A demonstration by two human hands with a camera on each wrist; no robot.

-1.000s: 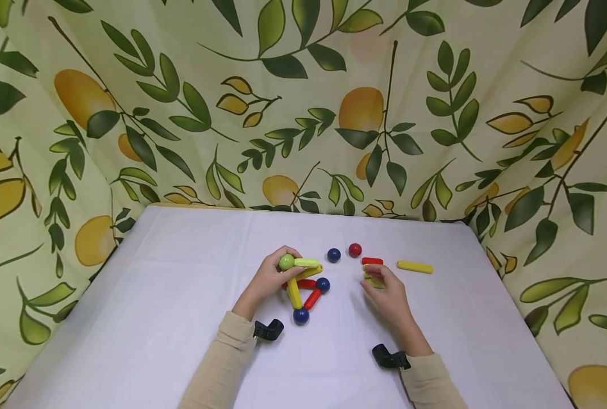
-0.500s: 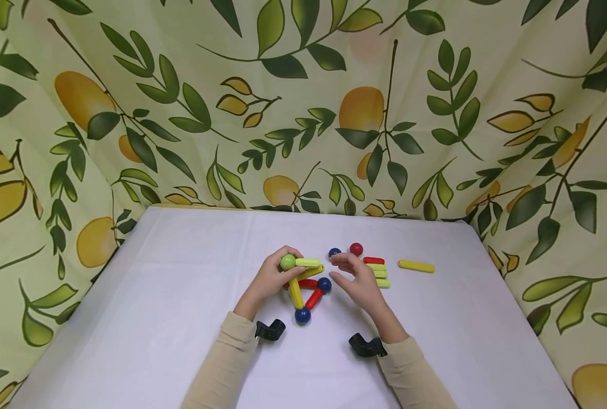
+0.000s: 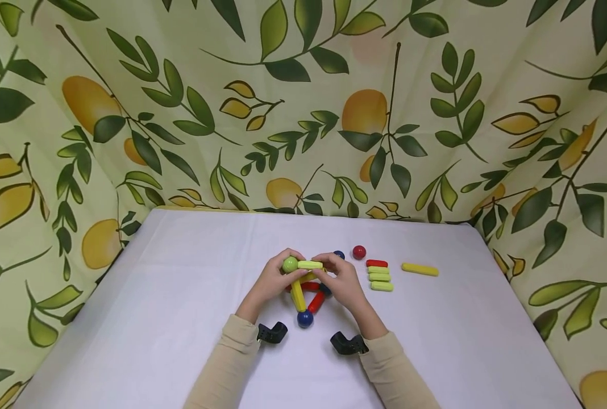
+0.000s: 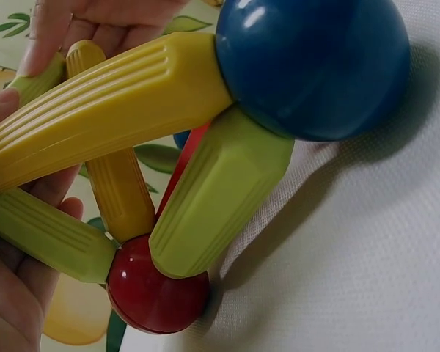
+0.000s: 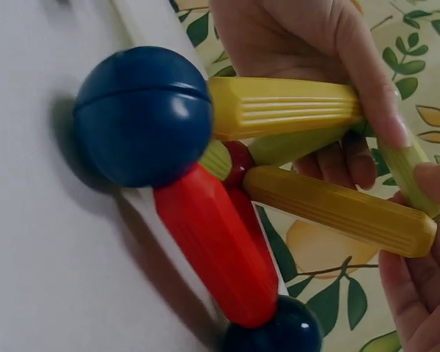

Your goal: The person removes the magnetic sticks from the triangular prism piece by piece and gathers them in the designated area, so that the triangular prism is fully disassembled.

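A building-toy frame of sticks and balls stands on the table, with a blue ball (image 3: 305,319) at its near corner and a red ball (image 4: 158,286) low in the left wrist view. My left hand (image 3: 269,286) holds the green ball (image 3: 290,264) at its top, where a yellow stick (image 3: 298,296) meets it. From that ball a light green stick (image 3: 310,264) points right. My right hand (image 3: 346,285) pinches the far end of this stick between thumb and fingers. In the right wrist view, a darker yellow stick (image 5: 345,209) rises to the same fingertips.
Right of the frame lie a red stick (image 3: 377,263) and several light green sticks (image 3: 379,278) in a row. Farther right is a loose yellow stick (image 3: 419,269). Behind sit a red ball (image 3: 359,252) and a blue ball (image 3: 339,254), partly hidden by my right hand.
My right hand has moved left from the row of light green sticks to the frame and now grips the green stick's end. The left hand keeps its hold.
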